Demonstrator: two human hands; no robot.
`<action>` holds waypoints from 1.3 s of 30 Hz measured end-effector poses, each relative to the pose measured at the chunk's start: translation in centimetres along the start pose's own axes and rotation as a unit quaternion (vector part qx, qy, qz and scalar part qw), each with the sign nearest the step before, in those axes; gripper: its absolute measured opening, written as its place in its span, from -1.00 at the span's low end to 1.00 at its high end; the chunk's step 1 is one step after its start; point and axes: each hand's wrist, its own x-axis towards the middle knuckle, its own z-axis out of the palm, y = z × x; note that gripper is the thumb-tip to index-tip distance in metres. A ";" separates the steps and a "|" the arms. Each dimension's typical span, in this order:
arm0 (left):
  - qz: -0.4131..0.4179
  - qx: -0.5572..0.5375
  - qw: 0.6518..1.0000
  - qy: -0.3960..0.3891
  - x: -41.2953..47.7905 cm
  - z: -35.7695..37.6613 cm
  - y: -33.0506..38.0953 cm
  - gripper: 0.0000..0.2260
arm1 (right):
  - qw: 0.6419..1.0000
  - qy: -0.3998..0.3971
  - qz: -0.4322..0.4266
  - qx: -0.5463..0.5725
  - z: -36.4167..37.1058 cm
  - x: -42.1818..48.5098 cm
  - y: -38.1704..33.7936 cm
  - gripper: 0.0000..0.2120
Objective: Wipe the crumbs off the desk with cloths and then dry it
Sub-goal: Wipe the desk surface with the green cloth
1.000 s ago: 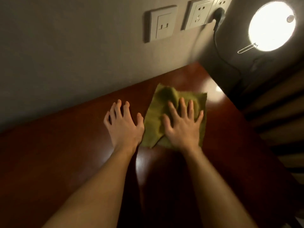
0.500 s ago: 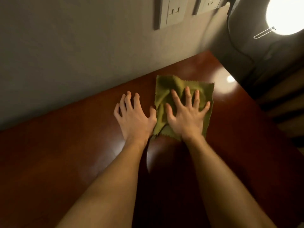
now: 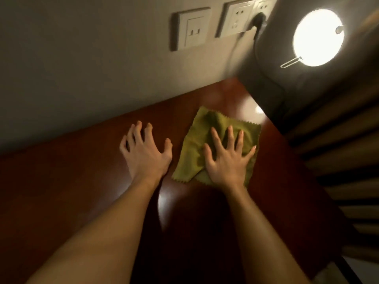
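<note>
An olive-green cloth (image 3: 196,148) with zigzag edges lies rumpled on the glossy reddish-brown desk (image 3: 61,191), near its far right corner. My right hand (image 3: 227,158) presses flat on the cloth's right half, fingers spread and straight. My left hand (image 3: 145,152) rests on the bare wood just left of the cloth, apart from it, fingers spread and slightly bent at the tips. No crumbs show in the dim light.
The wall runs along the desk's far edge, with a switch plate (image 3: 190,29) and a socket (image 3: 238,19) holding a black plug and cord. A round lit lamp (image 3: 317,37) glows at the upper right. Slatted furniture (image 3: 338,160) stands beyond the desk's right edge.
My right hand has slid the cloth a little to the right, away from my left hand, which now sits apart from it. The view has tilted up.
</note>
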 end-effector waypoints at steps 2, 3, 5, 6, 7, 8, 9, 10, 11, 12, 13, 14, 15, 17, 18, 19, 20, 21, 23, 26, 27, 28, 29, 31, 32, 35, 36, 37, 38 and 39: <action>0.007 -0.003 1.000 -0.015 -0.1 -0.2 0.1 -0.37 | 1.000 -0.008 0.023 -0.007 0.5 -5.3 1.7 -0.39; 0.016 -0.003 1.000 -0.022 -0.2 -0.3 0.1 -0.37 | 0.999 -0.009 0.036 -0.010 0.7 -7.2 2.4 -0.39; 0.057 -0.010 0.998 -0.027 -0.5 -0.5 -0.1 -0.40 | 0.998 -0.005 0.055 -0.014 0.8 -9.0 3.6 -0.39; 0.085 -0.012 0.996 -0.027 -0.6 -0.7 -0.2 -0.42 | 0.998 -0.003 0.061 -0.014 0.8 -8.9 3.9 -0.39; 0.116 -0.011 0.993 -0.026 -0.7 -0.7 -0.2 -0.44 | 0.998 -0.001 0.069 -0.014 0.8 -8.3 4.0 -0.39; 0.151 -0.008 0.988 -0.027 -0.8 -0.7 -0.1 -0.46 | 0.997 0.004 0.080 -0.009 0.7 -7.3 4.2 -0.38; 0.197 -0.004 0.980 -0.031 -0.9 -0.7 0.1 -0.47 | 0.996 0.009 0.092 -0.003 0.5 -5.9 4.3 -0.38; 0.251 0.004 0.967 -0.040 -1.0 -0.5 0.2 -0.47 | 0.995 0.015 0.101 0.003 0.2 -4.3 4.6 -0.38; 0.304 0.013 0.951 -0.052 -1.2 -0.4 0.5 -0.47 | 0.994 0.023 0.104 0.006 -0.1 -2.4 5.1 -0.37; 0.341 0.021 0.938 -0.065 -1.4 -0.2 0.9 -0.47 | 0.995 0.028 0.099 0.006 -0.5 -0.2 5.6 -0.37; 0.354 0.025 0.932 -0.075 -1.3 0.1 1.6 -0.47 | 0.995 0.030 0.092 0.006 -1.1 2.1 6.4 -0.37; 0.344 0.028 0.935 -0.078 -1.2 0.5 2.6 -0.48 | 0.996 0.027 0.082 0.006 -1.6 4.2 7.1 -0.37; 0.315 0.030 0.946 -0.072 -1.1 0.9 3.8 -0.49 | 0.997 0.025 0.073 0.003 -2.1 5.8 7.6 -0.37; 0.238 0.026 0.969 -0.066 -1.0 1.9 7.0 -0.50 | 0.998 0.025 0.057 -0.010 -2.3 7.9 8.4 -0.38; 0.204 0.019 0.976 -0.076 -1.3 2.5 8.6 -0.49 | 0.998 0.026 0.051 -0.014 -2.2 8.1 8.6 -0.39; 0.177 0.015 0.980 -0.088 -1.6 3.1 10.0 -0.48 | 0.998 0.027 0.045 -0.017 -2.1 7.9 8.7 -0.39; 0.160 0.014 0.983 -0.094 -2.2 3.5 11.0 -0.47 | 0.999 0.028 0.039 -0.018 -1.9 7.3 8.8 -0.40; 0.152 0.011 0.984 -0.088 -2.7 3.9 11.5 -0.46 | 0.999 0.031 0.032 -0.017 -1.7 6.2 9.1 -0.41; 0.149 -0.002 0.987 -0.066 -3.2 4.2 11.4 -0.45 | 0.999 0.041 0.020 -0.010 -1.0 2.8 9.9 -0.42; 0.147 -0.018 0.987 -0.069 -2.8 4.0 10.9 -0.44 | 0.996 0.078 0.037 -0.008 0.2 -5.0 11.2 -0.45; 0.146 -0.018 0.987 -0.072 -2.8 3.9 10.9 -0.43 | 0.996 0.078 0.040 -0.011 0.6 -7.6 11.4 -0.46; 0.143 -0.015 0.987 -0.073 -2.9 3.8 11.0 -0.43 | 0.996 0.074 0.043 -0.014 0.9 -9.6 11.5 -0.47; 0.141 -0.012 0.987 -0.073 -2.9 3.8 11.2 -0.42 | 0.996 0.069 0.048 -0.018 1.0 -10.7 11.6 -0.47; 0.136 -0.007 0.988 -0.071 -3.0 3.8 11.5 -0.42 | 0.996 0.062 0.059 -0.023 0.9 -10.3 11.6 -0.46; 0.137 -0.005 0.988 -0.071 -3.0 3.8 11.6 -0.42 | 0.996 0.063 0.060 -0.027 0.7 -9.3 11.5 -0.45; 0.137 -0.004 0.988 -0.071 -2.7 4.0 11.2 -0.42 | 0.997 0.063 0.029 -0.025 0.1 -4.1 11.5 -0.42; 0.136 -0.008 0.988 -0.068 -2.6 4.1 11.1 -0.43 | 0.998 0.063 0.022 -0.017 -0.4 -1.9 12.0 -0.42; 0.137 -0.012 0.988 -0.065 -2.7 4.2 11.1 -0.43 | 0.998 0.056 0.020 -0.011 -1.1 0.1 12.6 -0.42; 0.140 -0.015 0.988 -0.061 -2.8 4.2 11.1 -0.43 | 0.999 0.045 0.020 -0.012 -1.8 1.6 13.3 -0.42; 0.143 -0.018 0.988 -0.057 -2.8 4.2 11.0 -0.44 | 0.999 0.035 0.021 -0.019 -2.1 2.6 13.9 -0.42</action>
